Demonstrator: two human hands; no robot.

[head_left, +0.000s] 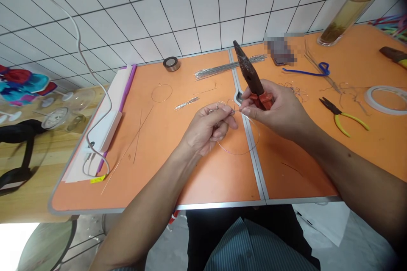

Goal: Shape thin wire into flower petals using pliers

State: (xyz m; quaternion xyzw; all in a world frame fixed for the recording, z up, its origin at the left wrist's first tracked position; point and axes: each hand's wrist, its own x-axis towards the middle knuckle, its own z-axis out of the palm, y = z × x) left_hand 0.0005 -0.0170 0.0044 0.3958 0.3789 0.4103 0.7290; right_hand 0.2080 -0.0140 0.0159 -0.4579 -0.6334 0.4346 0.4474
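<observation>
My left hand (211, 127) is closed in a pinch on a thin wire loop (241, 148) that hangs down over the orange table (159, 152). My right hand (280, 110) is wrapped round the red handles of dark rusty pliers (249, 72), whose jaws point up and away. Its fingertips also touch the wire end just right of my left fingers. The two hands meet above the metal seam between the two table tops.
A bundle of straight wires (229, 67) lies at the back, a tape roll (171, 63) to its left. Yellow-handled pliers (341, 114), a white tape ring (386, 99), a blue pipe cleaner (310, 71) and a tall glass tube (348, 10) stand right. A white power strip (104, 129) lies left.
</observation>
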